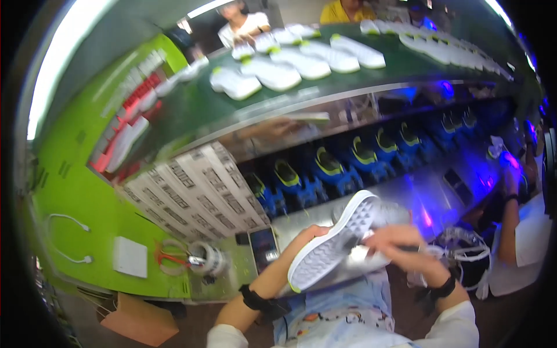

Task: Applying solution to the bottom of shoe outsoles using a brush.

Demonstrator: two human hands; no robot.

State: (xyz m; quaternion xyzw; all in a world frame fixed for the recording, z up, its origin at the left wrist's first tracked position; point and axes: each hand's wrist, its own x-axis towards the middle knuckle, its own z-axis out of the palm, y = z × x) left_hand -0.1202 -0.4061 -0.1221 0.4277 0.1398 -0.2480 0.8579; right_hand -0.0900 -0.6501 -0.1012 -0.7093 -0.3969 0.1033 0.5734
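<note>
A white shoe (333, 246) is tilted before me with its grey, zigzag-patterned outsole turned up. My left hand (304, 238) is closed round its left edge, the thumb at the rim and the other fingers hidden behind it. At the outsole's right side, my right hand (397, 240) has its fingers drawn together. Something small and pale shows at its fingertips and a short dark end juts out below the palm; blur hides what it is. Behind the upper end of the sole, a greyish shape, perhaps another shoe (391, 214), lies on the metal worktop (426, 200).
Blue shoe lasts or uppers with yellow-green collars (322, 162) line the shelf ahead. Above, white shoes (310, 61) stand on a green conveyor (191, 113). At left are a printed carton (197, 191), scissors (174, 258), a tape roll (209, 261) and a phone (264, 246). A co-worker's arm (510, 214) is at right.
</note>
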